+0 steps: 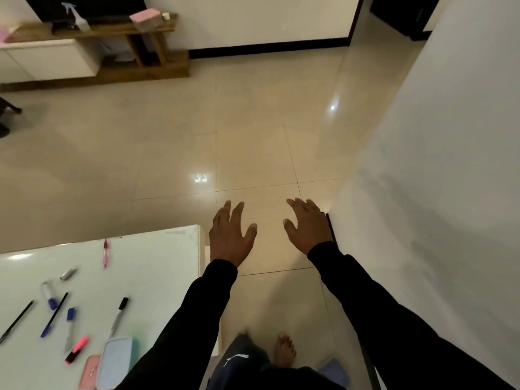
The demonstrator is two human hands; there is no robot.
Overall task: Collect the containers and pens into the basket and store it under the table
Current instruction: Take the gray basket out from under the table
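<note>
Both hands are held out over the shiny beige tile floor [168, 142], right of the white table [157, 266]. The left hand [229, 237] and right hand [308, 228] have spread fingers and hold nothing. On the table lie pens, a pink highlighter [76, 349], a flat light-blue lidded container [114, 361] and a pink container [89, 371]. No basket shows.

Premises present as a home living room: glossy beige floor tiles [253, 114], low wooden TV stand [112, 52] against the wall, bare foot [284, 351] on the floor.
</note>
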